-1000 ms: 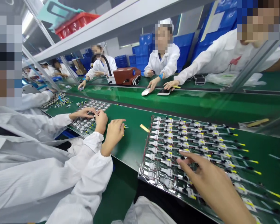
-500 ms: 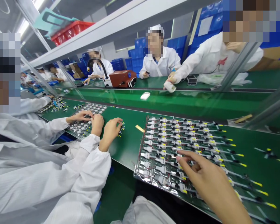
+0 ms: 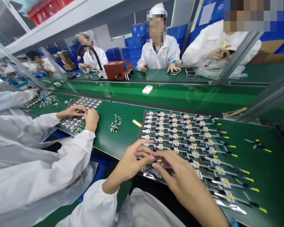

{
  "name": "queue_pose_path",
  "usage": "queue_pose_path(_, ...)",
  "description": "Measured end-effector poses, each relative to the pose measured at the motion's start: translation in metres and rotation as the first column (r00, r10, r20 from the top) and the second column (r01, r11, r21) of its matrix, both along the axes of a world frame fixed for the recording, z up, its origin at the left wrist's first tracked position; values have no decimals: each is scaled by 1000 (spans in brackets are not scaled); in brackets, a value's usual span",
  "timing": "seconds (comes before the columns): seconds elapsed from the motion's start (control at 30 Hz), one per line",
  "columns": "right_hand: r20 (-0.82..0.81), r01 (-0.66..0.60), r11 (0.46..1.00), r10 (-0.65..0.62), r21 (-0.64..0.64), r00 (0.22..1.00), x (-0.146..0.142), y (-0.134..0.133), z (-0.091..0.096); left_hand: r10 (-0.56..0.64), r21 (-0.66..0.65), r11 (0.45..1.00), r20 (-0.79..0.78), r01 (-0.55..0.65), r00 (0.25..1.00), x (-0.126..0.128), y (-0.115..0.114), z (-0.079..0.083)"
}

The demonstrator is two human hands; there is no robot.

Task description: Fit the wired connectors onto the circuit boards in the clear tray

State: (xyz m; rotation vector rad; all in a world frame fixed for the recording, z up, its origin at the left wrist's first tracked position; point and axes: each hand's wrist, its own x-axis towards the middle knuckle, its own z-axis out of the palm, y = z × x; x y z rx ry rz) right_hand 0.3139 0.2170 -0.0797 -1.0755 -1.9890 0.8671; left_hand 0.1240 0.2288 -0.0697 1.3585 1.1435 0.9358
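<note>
Over the near-left part of a clear plastic tray (image 3: 146, 176), my left hand (image 3: 132, 159) and my right hand (image 3: 180, 171) meet at the fingertips. Both are pinched around a small yellow-tipped part (image 3: 159, 160), mostly hidden by my fingers. Rows of small white pieces (image 3: 159, 127) fill the tray, fitted with grey sticks that carry black middles and yellow ends. Left of the tray, a small pile of yellow-tipped parts (image 3: 114, 127) lies on the green table (image 3: 111, 143).
A flat wooden stick (image 3: 137, 123) lies by the tray's left edge. One loose yellow-tipped piece (image 3: 257, 145) is at the right. To my left, a co-worker's hands (image 3: 91, 119) work over another tray (image 3: 87, 102). A white device (image 3: 147, 89) sits on the green strip beyond.
My left hand has come from the small pile to the tray and joined my right hand. My right hand has moved left and nearer. Across the line, a co-worker's arm has drawn back.
</note>
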Motion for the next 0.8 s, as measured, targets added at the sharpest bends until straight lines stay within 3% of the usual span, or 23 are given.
queue_pose_path(0.2,-18,22,997,-23,-67,1000,-3,-1,0,58,-14,998,77,-57,995,-3,0,-17)
queue_pose_path(0.27,-24,29,998,-30,-49,999,-4,-1,0,34,57,998,-11,-34,999,-9,-3,-18)
queue_pose_path(0.33,-21,65,998,-66,-26,998,-2,0,-1,25,235,972,-216,27,976,-19,-3,-19)
queue_pose_path(0.43,-8,178,984,-178,0,984,3,4,-6,39,463,832,-596,305,802,-39,-1,-21)
queue_pose_path(0.5,-11,231,973,-231,2,973,6,6,-9,39,467,725,-761,506,647,-48,2,-24)
queue_pose_path(0.57,-17,240,971,-240,-8,971,8,7,-11,49,428,654,-847,624,529,-53,6,-27)
queue_pose_path(0.7,-26,247,969,-247,-9,969,6,7,-10,70,359,588,-915,725,396,-53,16,-28)
queue_pose_path(0.8,-19,257,964,-259,-71,966,1,6,-6,68,321,545,-938,775,340,-52,23,-25)
